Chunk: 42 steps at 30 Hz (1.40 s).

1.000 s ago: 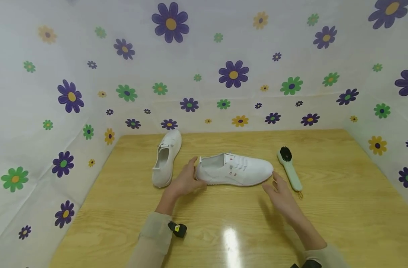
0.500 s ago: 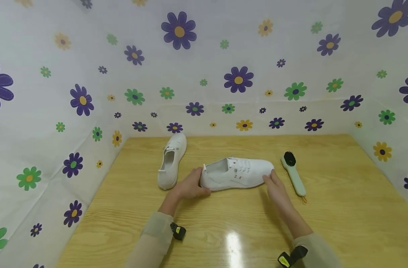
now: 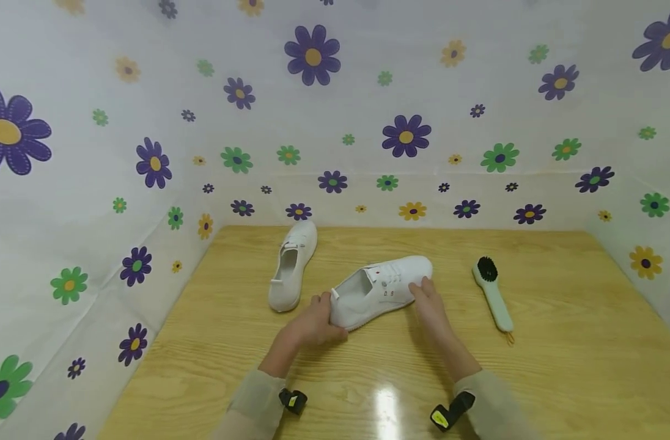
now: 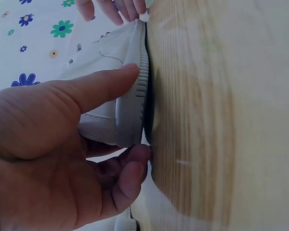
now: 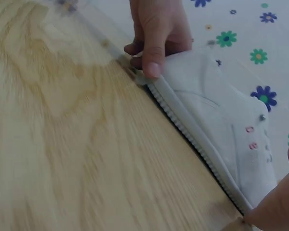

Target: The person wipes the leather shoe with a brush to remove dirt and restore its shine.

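Observation:
A white lace-up shoe lies on the wooden table, its toe angled toward the back right. My left hand grips its heel; in the left wrist view the thumb lies along the near side just above the ridged sole, with the fingers curled behind the heel. My right hand touches the near side of the forefoot with fairly straight fingers. Only part of that hand enters the right wrist view, low at the right, beside the sole.
A second white shoe stands to the left, toe toward the back. To the right lies a pale green brush with black bristles and a cord loop. Flower-printed sheeting encloses the wooden table at the back and sides.
The shoe has turned, its toe swinging away toward the back and its heel coming nearer. My right hand has moved left from beyond the toe to the forefoot's side; my left stays at the heel.

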Each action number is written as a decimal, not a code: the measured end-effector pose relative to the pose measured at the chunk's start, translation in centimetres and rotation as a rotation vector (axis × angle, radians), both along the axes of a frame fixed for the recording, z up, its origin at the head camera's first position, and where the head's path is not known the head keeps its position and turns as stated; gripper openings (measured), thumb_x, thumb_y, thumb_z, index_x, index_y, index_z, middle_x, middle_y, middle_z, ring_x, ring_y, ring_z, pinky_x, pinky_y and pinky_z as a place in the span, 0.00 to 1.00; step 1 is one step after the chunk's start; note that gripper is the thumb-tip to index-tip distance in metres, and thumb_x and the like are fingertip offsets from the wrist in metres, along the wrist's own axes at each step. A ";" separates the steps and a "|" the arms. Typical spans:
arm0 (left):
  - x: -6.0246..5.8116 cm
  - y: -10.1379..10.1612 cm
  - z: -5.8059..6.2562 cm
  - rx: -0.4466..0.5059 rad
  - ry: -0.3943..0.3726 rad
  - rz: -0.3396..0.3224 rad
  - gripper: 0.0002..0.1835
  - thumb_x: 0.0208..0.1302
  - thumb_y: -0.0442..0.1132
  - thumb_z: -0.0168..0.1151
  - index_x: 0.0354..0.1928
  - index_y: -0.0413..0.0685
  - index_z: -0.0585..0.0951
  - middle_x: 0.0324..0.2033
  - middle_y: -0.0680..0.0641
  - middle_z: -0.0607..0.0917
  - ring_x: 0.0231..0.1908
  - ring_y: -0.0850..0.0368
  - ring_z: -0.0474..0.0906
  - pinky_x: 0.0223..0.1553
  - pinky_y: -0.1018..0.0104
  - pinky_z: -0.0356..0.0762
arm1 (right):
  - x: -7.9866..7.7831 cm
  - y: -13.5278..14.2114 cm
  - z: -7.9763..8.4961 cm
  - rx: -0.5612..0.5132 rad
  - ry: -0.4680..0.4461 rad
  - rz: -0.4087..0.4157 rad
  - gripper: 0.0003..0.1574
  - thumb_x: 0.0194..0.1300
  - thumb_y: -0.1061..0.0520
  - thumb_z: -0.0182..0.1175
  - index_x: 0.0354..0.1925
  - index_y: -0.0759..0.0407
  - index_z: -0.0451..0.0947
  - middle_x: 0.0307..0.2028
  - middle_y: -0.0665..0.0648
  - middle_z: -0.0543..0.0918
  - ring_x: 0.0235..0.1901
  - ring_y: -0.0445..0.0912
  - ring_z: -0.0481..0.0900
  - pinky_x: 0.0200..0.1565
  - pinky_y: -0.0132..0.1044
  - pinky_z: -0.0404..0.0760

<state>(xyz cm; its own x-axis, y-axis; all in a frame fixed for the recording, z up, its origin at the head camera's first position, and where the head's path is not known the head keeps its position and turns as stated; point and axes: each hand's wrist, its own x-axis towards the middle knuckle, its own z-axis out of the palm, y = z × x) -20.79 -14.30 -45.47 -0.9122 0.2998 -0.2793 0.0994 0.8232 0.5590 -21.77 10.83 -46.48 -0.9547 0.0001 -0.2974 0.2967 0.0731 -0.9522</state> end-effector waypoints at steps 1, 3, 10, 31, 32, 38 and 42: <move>0.3 -0.1 0.1 0.003 0.001 -0.002 0.51 0.54 0.48 0.70 0.68 0.29 0.51 0.57 0.28 0.64 0.54 0.41 0.68 0.57 0.50 0.67 | 0.0 -0.6 -0.1 -0.013 0.013 -0.020 0.43 0.74 0.50 0.39 0.71 0.70 0.32 0.72 0.65 0.32 0.72 0.54 0.28 0.69 0.47 0.32; 0.8 -0.2 0.2 0.002 0.008 0.000 0.49 0.54 0.46 0.69 0.66 0.26 0.52 0.56 0.28 0.64 0.54 0.40 0.68 0.57 0.50 0.67 | 0.1 -1.8 -0.3 -0.041 0.037 -0.046 0.43 0.74 0.51 0.41 0.71 0.71 0.33 0.72 0.66 0.32 0.72 0.54 0.27 0.69 0.47 0.32; 2.4 -0.3 1.0 -0.046 0.031 0.000 0.40 0.55 0.43 0.69 0.57 0.22 0.59 0.47 0.31 0.68 0.45 0.43 0.73 0.48 0.51 0.73 | 1.0 -5.7 -0.4 -0.054 0.075 -0.022 0.42 0.72 0.52 0.44 0.71 0.71 0.37 0.72 0.66 0.33 0.72 0.55 0.28 0.69 0.48 0.33; 0.8 -0.1 0.4 -0.288 0.066 0.257 0.33 0.59 0.51 0.65 0.53 0.29 0.68 0.40 0.38 0.81 0.38 0.45 0.80 0.36 0.49 0.77 | -5.2 -10.2 -1.2 -0.096 0.061 0.182 0.40 0.72 0.43 0.46 0.72 0.64 0.50 0.73 0.58 0.48 0.72 0.48 0.39 0.69 0.43 0.44; 0.7 -0.1 0.4 -0.287 0.068 0.271 0.34 0.60 0.52 0.64 0.54 0.28 0.67 0.40 0.37 0.81 0.39 0.44 0.80 0.37 0.48 0.77 | -5.3 -10.5 -1.2 -0.086 0.066 0.204 0.41 0.72 0.43 0.45 0.72 0.65 0.49 0.73 0.59 0.47 0.72 0.48 0.40 0.69 0.44 0.45; 0.3 -0.3 0.7 -0.300 0.098 0.329 0.37 0.61 0.52 0.62 0.56 0.25 0.65 0.39 0.35 0.82 0.39 0.44 0.81 0.36 0.49 0.78 | -4.6 -12.6 -1.3 -0.111 0.086 0.265 0.41 0.74 0.44 0.43 0.71 0.68 0.45 0.73 0.60 0.44 0.72 0.50 0.39 0.69 0.44 0.42; 0.3 -0.9 0.7 -0.300 0.105 0.341 0.36 0.62 0.52 0.62 0.55 0.25 0.65 0.39 0.34 0.82 0.39 0.44 0.81 0.37 0.50 0.78 | -4.5 -13.1 -1.3 -0.162 0.071 0.264 0.41 0.74 0.43 0.42 0.72 0.66 0.45 0.73 0.58 0.44 0.72 0.49 0.38 0.69 0.44 0.44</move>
<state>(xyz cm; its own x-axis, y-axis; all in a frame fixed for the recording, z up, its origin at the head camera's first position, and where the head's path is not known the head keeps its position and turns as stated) -20.52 -15.15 -44.76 -0.9728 -0.1016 -0.2083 -0.1611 0.9425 0.2927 -26.26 -2.30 -47.82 -0.9338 -0.2928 -0.2057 0.2198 -0.0155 -0.9754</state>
